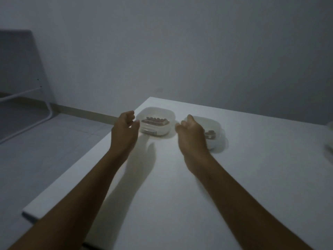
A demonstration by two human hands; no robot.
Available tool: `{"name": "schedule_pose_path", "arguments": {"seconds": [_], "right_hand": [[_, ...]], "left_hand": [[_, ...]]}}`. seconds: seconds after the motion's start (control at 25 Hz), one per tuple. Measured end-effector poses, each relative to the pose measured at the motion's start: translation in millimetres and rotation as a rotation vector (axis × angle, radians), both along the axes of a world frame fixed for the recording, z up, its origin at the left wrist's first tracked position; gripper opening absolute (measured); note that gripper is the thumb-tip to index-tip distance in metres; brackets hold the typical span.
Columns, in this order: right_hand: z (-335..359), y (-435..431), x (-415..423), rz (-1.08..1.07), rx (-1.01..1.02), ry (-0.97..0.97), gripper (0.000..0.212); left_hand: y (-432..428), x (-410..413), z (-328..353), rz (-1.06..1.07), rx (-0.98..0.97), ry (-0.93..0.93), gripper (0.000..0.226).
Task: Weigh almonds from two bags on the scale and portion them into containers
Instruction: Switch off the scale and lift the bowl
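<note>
Left hand [125, 130]: grip released, fingers curled, beside left tub [155, 121].
Right hand [191, 134]: grip released, covering part of right tub [213, 134].
Almonds [155, 121]: inside both tubs.
Bench [180, 195]: white, center frame.

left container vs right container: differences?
The left container sits at the table's far left corner in full view; the right container is partly hidden behind the right hand and blurred. The left shows more almonds. Both are translucent, rounded and lidless, and hold brown almonds.

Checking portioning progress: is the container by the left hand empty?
No, the left container beside the left hand plainly holds a small heap of brown almonds.
</note>
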State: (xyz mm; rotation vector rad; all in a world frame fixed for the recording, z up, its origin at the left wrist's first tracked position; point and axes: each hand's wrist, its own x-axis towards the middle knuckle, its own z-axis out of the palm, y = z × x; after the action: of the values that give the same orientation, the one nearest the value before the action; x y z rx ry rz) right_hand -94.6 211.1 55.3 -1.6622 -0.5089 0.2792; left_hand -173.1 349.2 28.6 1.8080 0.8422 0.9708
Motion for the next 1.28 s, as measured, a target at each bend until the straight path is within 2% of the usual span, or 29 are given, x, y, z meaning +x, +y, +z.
{"name": "schedule_pose_path", "arguments": {"seconds": [0.08,0.32,0.44,0.6,0.76,0.88,1.04,1.12,1.28], "right_hand": [[10,-43,6,-0.065,0.021,-0.029,0.043],[20,-179,61,-0.309,-0.129,-0.288,0.028],[21,-244,91,-0.422,-0.253,-0.368,0.027],[17,-324,120,-0.47,-0.431,-0.351,0.026],[-2,-385,141,-0.529,-0.778,-0.363,0.031],[-20,-413,150,-0.55,-0.994,-0.371,0.036],[-27,-421,161,-0.423,-1.296,-0.451,0.049],[-29,-420,167,-0.378,-1.328,-0.464,0.055],[-38,-415,178,-0.381,-1.293,-0.52,0.051]], "left_hand": [[-38,2,14,-0.006,0.089,-0.052,0.033],[-166,50,24,-0.273,0.217,-0.091,0.026],[-220,83,13,-0.398,0.266,-0.037,0.027],[-285,125,-9,-0.557,0.336,0.084,0.031],[-322,155,-26,-0.676,0.467,0.25,0.039],[-336,172,-36,-0.721,0.544,0.38,0.043],[-341,183,-45,-0.696,0.692,0.519,0.047],[-344,185,-47,-0.668,0.742,0.573,0.047],[-342,187,-51,-0.661,0.766,0.611,0.048]]}}
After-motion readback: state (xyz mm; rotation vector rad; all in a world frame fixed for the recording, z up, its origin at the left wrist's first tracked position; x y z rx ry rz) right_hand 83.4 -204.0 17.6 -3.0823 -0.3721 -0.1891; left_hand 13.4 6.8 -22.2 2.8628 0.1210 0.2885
